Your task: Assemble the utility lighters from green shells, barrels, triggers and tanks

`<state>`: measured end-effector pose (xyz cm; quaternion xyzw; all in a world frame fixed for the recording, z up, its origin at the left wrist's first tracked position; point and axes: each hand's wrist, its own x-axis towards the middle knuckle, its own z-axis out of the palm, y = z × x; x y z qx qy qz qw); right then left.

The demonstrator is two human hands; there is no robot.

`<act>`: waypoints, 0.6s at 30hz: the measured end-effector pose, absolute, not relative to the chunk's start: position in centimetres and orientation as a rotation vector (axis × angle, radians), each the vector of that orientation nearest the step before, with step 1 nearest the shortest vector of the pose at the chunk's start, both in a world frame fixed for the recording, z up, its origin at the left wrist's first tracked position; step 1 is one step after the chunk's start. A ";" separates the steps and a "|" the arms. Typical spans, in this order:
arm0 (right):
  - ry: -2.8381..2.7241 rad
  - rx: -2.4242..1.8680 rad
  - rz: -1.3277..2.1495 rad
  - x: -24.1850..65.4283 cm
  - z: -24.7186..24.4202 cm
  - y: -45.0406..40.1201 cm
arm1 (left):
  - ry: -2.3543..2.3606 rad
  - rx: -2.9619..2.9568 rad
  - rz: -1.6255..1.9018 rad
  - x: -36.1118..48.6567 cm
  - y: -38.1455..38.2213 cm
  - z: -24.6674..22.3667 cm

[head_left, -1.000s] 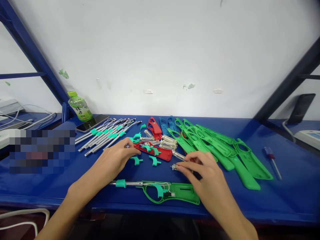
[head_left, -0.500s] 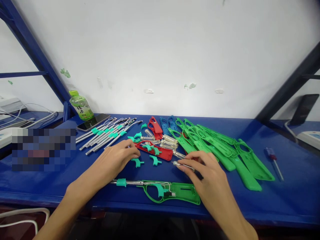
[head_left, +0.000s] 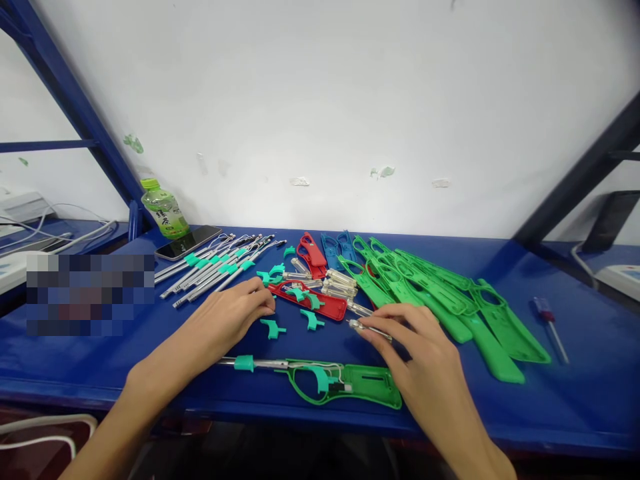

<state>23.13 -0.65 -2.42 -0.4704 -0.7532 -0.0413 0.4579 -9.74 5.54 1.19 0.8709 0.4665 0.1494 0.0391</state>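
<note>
My right hand (head_left: 415, 340) pinches a small clear lighter fuel tank (head_left: 369, 328) with a metal tip, held just above the table. My left hand (head_left: 243, 308) hovers beside loose turquoise triggers (head_left: 273, 329), its fingers curled together; whatever they may hold is hidden. In front of me lies a green lighter casing half (head_left: 373, 385), open side up. It carries a metal tube (head_left: 267, 364) with a turquoise sleeve, thin white wires and a turquoise trigger (head_left: 323, 380). A red casing half (head_left: 327, 307) and several more clear tanks (head_left: 340, 287) are beyond my hands.
Metal tubes with wires (head_left: 210, 273) lie at left, near a phone (head_left: 187, 243) and a green-capped bottle (head_left: 167, 212). Green casing halves (head_left: 435, 293) are heaped at right, with a screwdriver (head_left: 550, 327) past them. Blue casings (head_left: 337, 249) lie at the back.
My left hand has drawn back slightly to the left from the turquoise triggers. The right hand still holds the clear tank in nearly the same place. The view has shifted slightly.
</note>
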 end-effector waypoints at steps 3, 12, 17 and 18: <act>-1.849 -1.150 -0.082 23.2 -2.2 -0.7 | 1.463 2.652 0.509 -9.7 5.4 1.3; -1.863 -1.134 -0.072 23.1 -2.1 -1.1 | 1.523 2.520 0.711 -8.9 4.7 2.6; -1.881 -1.118 -0.079 23.1 -2.2 -1.0 | 1.524 2.492 0.763 -8.1 4.5 2.8; -1.881 -1.116 -0.080 23.1 -2.2 -1.0 | 1.523 2.500 0.766 -8.1 4.6 2.8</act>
